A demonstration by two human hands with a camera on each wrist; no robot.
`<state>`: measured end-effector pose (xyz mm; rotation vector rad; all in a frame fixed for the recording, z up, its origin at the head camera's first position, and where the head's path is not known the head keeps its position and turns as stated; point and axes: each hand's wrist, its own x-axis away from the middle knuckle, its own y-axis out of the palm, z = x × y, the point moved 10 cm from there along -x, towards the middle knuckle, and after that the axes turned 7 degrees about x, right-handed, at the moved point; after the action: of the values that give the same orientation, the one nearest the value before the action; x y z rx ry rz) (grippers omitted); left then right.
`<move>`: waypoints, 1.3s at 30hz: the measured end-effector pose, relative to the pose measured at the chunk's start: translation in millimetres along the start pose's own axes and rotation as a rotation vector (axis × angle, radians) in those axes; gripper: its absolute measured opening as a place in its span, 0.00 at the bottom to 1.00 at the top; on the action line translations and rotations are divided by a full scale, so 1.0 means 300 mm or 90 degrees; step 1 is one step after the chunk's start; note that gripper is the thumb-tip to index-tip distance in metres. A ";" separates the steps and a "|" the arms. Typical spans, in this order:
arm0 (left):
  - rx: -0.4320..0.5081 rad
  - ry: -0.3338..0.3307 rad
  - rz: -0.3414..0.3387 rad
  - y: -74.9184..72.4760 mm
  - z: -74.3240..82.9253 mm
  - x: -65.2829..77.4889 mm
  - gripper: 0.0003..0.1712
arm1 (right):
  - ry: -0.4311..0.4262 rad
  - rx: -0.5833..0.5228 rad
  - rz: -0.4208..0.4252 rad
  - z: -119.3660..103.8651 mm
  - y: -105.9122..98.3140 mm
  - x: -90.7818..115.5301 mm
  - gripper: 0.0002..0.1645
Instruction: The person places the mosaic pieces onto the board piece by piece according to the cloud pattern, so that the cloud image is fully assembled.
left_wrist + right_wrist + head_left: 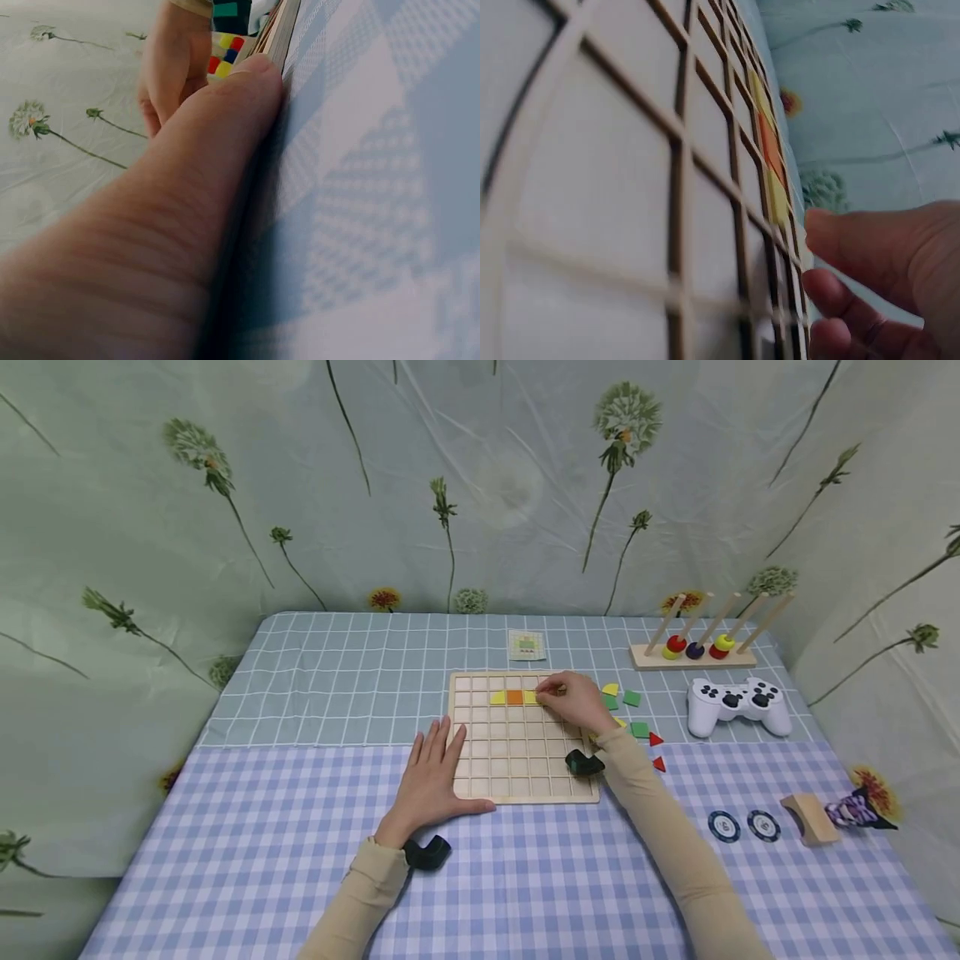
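A square wooden grid board (510,760) lies on the table. My left hand (431,781) is spread at its lower left corner, fingers along the left side and thumb at the front edge; the left wrist view shows the thumb (217,105) close up. In one upper row sit a yellow piece (498,697), an orange square (514,697) and another yellow piece (529,697). My right hand (573,697) reaches over the board's upper right, fingertips right at that last yellow piece. In the right wrist view, thumb (870,236) and bent fingers are apart, nothing visible between them.
Green squares (632,698), red triangles (659,764) and yellow pieces (611,690) lie right of the board, partly behind my right arm. A pattern card (527,645) lies behind it. Farther right are a peg rack (693,662), game controller (738,703), two round chips (723,827) and a wooden arch (810,818).
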<state>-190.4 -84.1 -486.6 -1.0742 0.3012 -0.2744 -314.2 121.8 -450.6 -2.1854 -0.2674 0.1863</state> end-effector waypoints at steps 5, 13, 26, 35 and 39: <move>-0.005 0.002 -0.001 0.003 0.000 -0.001 0.71 | 0.011 -0.001 0.036 0.082 -0.079 0.026 0.11; -0.004 0.006 0.005 -0.001 0.001 0.000 0.71 | 0.066 0.086 0.054 0.228 -0.202 0.066 0.14; -0.004 0.007 0.007 0.002 0.002 -0.001 0.72 | 0.121 0.142 -0.046 0.327 -0.198 0.072 0.16; -0.002 0.012 0.014 -0.001 0.005 -0.001 0.72 | 0.135 0.106 -0.016 0.303 -0.216 0.072 0.12; 0.003 0.017 0.015 -0.003 0.006 0.000 0.72 | 0.120 0.093 0.047 0.279 -0.229 0.076 0.12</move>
<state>-189.8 -83.1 -485.1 -1.0625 0.3364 -0.2686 -319.8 232.1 -444.8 -2.0528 -0.0644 0.0379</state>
